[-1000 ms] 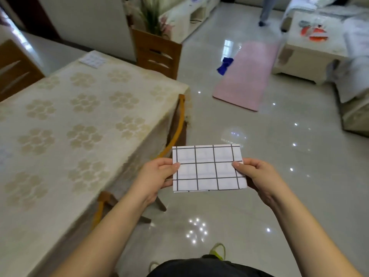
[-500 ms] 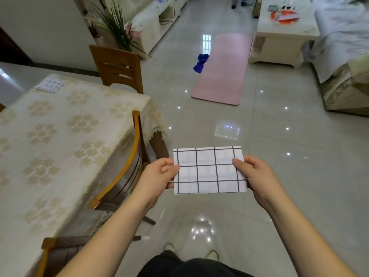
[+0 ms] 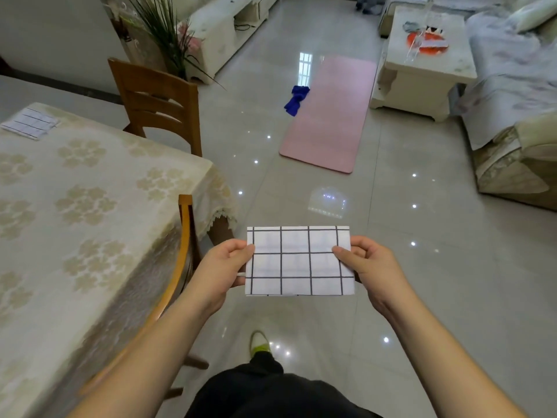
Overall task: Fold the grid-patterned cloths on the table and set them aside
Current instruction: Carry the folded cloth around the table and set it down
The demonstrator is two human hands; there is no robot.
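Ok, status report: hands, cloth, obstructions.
Left hand and right hand pinch folded grid cloth over floor. Second cloth on table. Chair between.

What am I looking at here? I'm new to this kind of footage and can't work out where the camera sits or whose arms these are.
There is no machine. The camera is worn on a person's head and looks forward and down, so the two bare arms coming up from the bottom edge are that person's own. The left hand and the right hand each pinch one side of a folded cloth, white with dark grid lines, held flat in the air above the shiny floor, not over the table. To the left is the table, covered with a cream flowered tablecloth. At its far corner lies a second grid cloth, also folded. Two wooden chairs stand at the table. Further off are a pink mat and a blue rag on the floor.
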